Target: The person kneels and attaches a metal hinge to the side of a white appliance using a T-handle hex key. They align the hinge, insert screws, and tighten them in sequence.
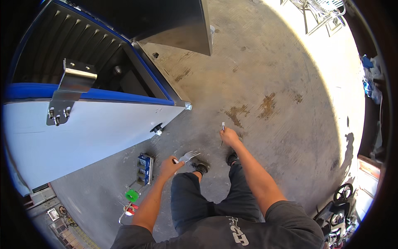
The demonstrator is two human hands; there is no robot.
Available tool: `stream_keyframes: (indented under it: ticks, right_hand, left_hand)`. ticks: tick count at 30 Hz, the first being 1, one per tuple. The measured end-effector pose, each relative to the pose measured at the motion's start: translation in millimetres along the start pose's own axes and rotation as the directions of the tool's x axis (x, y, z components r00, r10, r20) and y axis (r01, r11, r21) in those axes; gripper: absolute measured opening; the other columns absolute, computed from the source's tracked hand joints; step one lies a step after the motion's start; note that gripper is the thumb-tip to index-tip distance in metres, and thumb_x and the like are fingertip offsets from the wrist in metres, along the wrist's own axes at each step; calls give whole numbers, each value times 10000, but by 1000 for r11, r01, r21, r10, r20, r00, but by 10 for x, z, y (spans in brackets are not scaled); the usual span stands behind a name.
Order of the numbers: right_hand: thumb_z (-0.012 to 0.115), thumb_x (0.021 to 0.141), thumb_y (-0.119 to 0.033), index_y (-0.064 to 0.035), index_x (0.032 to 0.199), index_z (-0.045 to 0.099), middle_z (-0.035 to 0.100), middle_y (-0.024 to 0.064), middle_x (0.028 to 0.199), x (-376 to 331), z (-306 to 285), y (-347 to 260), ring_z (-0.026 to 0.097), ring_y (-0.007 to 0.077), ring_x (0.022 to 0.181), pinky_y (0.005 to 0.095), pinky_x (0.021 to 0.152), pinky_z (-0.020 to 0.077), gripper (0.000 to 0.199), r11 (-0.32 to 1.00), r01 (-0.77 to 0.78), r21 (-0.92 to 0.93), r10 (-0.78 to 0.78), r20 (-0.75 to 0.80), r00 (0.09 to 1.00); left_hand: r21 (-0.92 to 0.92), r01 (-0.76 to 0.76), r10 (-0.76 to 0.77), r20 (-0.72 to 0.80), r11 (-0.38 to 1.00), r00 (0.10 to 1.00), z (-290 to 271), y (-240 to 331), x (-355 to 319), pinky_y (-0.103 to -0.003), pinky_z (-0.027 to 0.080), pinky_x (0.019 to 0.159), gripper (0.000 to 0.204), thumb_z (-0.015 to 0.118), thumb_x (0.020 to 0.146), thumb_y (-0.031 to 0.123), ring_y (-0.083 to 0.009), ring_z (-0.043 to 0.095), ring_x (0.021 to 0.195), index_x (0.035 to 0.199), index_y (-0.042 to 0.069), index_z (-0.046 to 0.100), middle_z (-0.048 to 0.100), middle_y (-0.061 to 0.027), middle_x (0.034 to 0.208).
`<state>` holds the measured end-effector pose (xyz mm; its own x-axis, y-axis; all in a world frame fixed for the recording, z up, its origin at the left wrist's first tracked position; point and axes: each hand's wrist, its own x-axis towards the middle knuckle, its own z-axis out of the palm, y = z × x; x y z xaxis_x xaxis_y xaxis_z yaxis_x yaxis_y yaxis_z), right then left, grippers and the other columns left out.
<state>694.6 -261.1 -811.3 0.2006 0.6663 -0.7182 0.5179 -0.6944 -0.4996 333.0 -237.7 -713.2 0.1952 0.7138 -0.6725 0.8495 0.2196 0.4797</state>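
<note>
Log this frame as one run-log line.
left hand: holds metal fork-like tool | right hand: holds thin metal rod | standing on concrete floor | white-blue container at left

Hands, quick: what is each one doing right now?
Left hand: closed, holding a metal wrench.
Right hand: closed, holding a thin metal tool.
</note>
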Motion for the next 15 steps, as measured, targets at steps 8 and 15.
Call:
stream_keyframes:
  ticks: [8,15]
  right_hand:
    - [516,978,-271,-34,1037,763,755,218,1081,1196,1276,521,729,387,1041,511,890,567,347,958,-77,-274,85,15,996]
    - [566,986,-242,-87,1014,790,785,157,1007,2516,2249,742,772,343,936,452,774,610,274,926,-78,-369,17,-164,986]
  left_hand:
    - [-12,-22,20,-143,1000,990,450,-564,1828,-384,500,635,551,810,816,514,-215,658,679,962,-6,703,690,-132,740]
    - [-183,12,-48,-191,983,980,1225,-1094,2966,-377,501,656,525,763,858,509,-213,654,711,962,-3,709,695,-134,777]
